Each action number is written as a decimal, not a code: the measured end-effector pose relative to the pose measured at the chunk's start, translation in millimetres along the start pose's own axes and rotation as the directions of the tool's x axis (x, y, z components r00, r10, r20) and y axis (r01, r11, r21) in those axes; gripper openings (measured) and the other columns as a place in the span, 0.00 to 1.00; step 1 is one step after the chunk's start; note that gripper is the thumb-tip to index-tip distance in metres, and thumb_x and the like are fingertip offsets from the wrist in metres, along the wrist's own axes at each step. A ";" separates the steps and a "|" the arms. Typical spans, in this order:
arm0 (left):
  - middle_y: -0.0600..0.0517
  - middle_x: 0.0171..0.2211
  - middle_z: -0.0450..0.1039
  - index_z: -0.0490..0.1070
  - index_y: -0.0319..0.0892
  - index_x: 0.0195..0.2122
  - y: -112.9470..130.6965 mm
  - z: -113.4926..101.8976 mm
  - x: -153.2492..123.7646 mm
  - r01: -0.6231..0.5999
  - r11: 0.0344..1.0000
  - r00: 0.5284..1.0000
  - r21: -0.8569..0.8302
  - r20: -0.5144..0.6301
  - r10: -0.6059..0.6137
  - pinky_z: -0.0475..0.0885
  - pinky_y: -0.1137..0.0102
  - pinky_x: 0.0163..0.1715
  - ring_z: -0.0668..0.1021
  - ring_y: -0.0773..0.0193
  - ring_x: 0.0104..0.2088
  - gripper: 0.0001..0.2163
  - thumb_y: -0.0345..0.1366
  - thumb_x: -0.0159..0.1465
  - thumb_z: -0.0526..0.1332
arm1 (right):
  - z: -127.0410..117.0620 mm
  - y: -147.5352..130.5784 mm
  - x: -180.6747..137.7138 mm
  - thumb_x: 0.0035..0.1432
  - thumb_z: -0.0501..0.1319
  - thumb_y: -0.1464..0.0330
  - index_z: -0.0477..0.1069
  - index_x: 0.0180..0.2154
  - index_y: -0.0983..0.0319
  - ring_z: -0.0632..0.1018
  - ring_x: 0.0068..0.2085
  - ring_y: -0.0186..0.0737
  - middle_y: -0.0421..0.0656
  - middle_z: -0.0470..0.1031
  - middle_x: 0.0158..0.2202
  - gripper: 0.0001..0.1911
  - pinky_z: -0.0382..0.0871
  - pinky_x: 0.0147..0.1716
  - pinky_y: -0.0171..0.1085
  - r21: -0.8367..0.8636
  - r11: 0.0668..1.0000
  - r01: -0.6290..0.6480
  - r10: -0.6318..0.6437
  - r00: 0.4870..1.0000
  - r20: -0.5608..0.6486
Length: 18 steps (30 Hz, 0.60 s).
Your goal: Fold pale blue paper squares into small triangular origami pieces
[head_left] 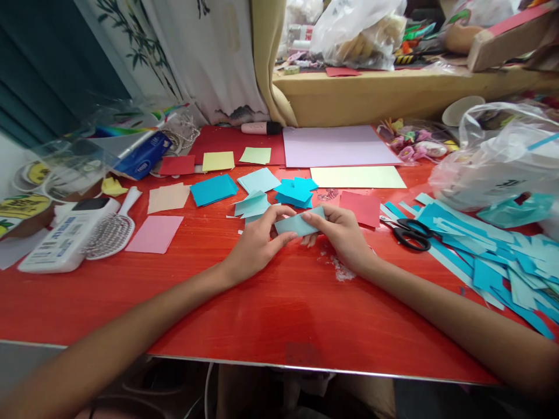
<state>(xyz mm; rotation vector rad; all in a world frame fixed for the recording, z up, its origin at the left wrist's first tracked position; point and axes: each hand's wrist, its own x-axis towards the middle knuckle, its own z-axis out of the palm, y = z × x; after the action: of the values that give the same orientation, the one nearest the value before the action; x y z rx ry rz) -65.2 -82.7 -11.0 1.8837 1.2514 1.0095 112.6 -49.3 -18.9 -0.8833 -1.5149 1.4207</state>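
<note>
At frame centre I see the pale blue paper [296,224] — long axis rising slightly rightward — pinched in the grip of left hand [255,237] and right hand [343,233] (one per end).

Matt ppr piece [294,224], glossy wood-look tbl [262,320]

Glossy red table [279,317], pale bamboo-print curtain [209,58], teal drape [48,64], yellow ledge [345,96]
</note>
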 end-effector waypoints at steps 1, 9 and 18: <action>0.53 0.38 0.70 0.64 0.45 0.46 0.5 -0.4 0.1 0.006 1.000 1.000 -0.004 0.006 -0.006 0.71 0.72 0.33 0.74 0.69 0.31 0.11 0.36 0.62 0.59 | -0.1 0.2 -0.1 0.56 0.62 0.59 0.69 0.29 0.63 0.76 0.22 0.33 0.40 0.75 0.21 0.14 0.71 0.23 0.32 0.000 1.000 0.001 -0.001 1.000 0.001; 0.57 0.28 0.71 0.64 0.45 0.46 5.6 -3.2 -0.1 0.100 0.993 0.995 -0.068 0.037 -0.097 0.69 0.72 0.33 0.74 0.69 0.28 0.09 0.35 0.64 0.56 | 0.5 1.2 -0.1 0.56 0.62 0.59 0.70 0.29 0.63 0.75 0.22 0.33 0.40 0.75 0.21 0.13 0.70 0.24 0.33 -0.007 1.000 0.000 0.000 1.000 0.012; 0.57 0.24 0.71 0.67 0.43 0.38 8.0 -1.8 -1.6 0.186 0.945 0.978 -0.268 -0.038 -0.204 0.67 0.73 0.29 0.73 0.70 0.26 0.06 0.35 0.60 0.60 | 0.6 0.9 0.5 0.57 0.62 0.60 0.70 0.30 0.64 0.76 0.22 0.32 0.40 0.75 0.22 0.13 0.70 0.24 0.32 0.020 1.000 -0.011 0.010 0.999 0.037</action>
<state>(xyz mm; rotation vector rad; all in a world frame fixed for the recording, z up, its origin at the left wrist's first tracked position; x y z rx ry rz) -63.7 -86.7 -3.8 1.5039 1.2453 1.0792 111.9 -48.9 -19.7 -0.8589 -1.5229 1.4645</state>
